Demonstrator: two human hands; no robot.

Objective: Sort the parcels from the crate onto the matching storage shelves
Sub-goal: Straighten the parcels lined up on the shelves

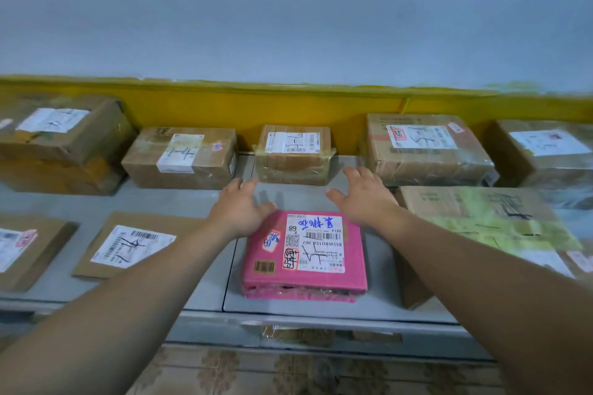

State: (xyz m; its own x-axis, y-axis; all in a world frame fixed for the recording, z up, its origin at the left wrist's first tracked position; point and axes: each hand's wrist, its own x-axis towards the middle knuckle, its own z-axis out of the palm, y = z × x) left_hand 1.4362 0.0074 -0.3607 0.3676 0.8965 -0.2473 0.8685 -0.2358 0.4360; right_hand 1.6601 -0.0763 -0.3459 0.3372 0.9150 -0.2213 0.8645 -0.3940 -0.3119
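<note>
Left hand [239, 213] over pink parcel [305, 253] corner

Parcel storeroom: labelled cartons [181, 157] (hand-numbered) line a grey shelf [321, 306].

Soft even light, edges perhaps motion-blurred, wide-angle bowing.

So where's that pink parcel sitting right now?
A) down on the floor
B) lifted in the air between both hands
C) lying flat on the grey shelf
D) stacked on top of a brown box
C: the pink parcel lies flat on the grey shelf, with the left hand and right hand open at its far corners.
</note>
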